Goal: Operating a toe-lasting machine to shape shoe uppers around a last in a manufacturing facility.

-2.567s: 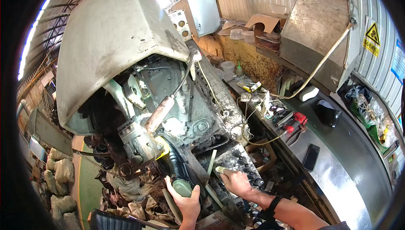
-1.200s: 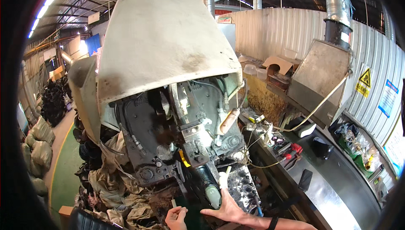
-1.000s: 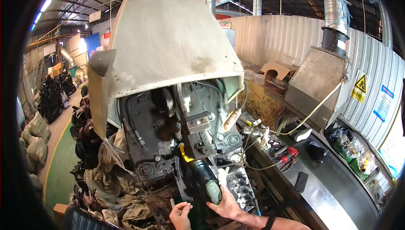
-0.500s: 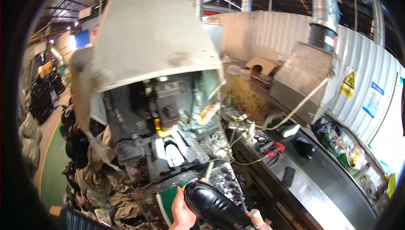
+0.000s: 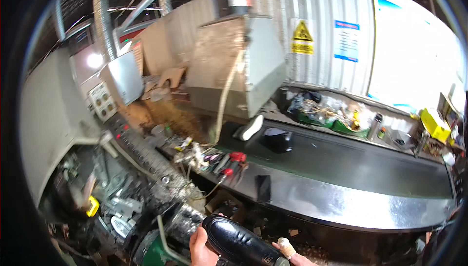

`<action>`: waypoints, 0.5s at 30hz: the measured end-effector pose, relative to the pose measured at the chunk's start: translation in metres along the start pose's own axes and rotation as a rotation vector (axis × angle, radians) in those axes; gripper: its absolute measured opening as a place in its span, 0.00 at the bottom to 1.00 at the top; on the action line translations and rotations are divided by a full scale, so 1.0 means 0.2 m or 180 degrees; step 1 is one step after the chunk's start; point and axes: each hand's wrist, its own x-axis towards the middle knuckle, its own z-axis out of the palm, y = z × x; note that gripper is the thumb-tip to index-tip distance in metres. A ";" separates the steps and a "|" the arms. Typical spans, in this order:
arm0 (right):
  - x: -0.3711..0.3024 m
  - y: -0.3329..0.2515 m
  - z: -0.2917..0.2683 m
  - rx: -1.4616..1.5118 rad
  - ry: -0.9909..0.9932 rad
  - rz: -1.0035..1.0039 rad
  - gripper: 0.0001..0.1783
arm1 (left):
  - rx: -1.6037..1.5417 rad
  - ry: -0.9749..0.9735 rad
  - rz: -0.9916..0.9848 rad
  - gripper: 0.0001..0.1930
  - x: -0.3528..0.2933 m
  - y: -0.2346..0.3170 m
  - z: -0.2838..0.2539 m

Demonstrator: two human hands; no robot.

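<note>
A glossy black leather shoe [image 5: 236,236] lies between my hands at the lower middle, its toe pointing up and left. My left hand [image 5: 202,249] grips the toe end from the left side, thumb along its edge. My right hand [image 5: 295,256] is at the heel end, cut off by the lower edge, with a tan wrapping on one finger. Its other fingers are mostly hidden behind the shoe.
A conveyor belt with a metal edge [image 5: 336,202] runs to the right, bearing a black phone [image 5: 263,188], a black shoe part [image 5: 278,139] and a white sole-shaped piece [image 5: 252,127]. Red-handled tools [image 5: 237,157] lie at its left end. A hooded machine [image 5: 53,115] stands left.
My view has swung to the right, so the hooded machine now sits at the left edge and the conveyor fills the right. The shoe stays in both hands.
</note>
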 end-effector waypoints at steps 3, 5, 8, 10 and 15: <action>-0.15 -0.58 -0.75 0.2298 -0.0474 0.0234 0.30 | 0.0525 -0.0126 0.0207 0.29 0.09 -0.17 0.26; -0.35 -0.85 -1.33 0.3816 -0.0590 0.0466 0.35 | 0.1385 -0.0159 0.0157 0.29 0.25 -0.29 0.30; -0.58 -0.70 -1.62 0.5224 -0.0020 0.0145 0.48 | 0.1421 -0.0334 -0.0700 0.31 0.54 -0.63 0.35; -0.66 -0.60 -1.74 0.4183 0.1166 0.0525 0.43 | 0.1810 -0.0214 -0.1234 0.27 0.69 -0.86 0.29; -0.95 0.18 -1.86 0.3944 0.2732 0.2371 0.52 | 0.2701 -0.0006 -0.1649 0.25 0.79 -0.88 0.06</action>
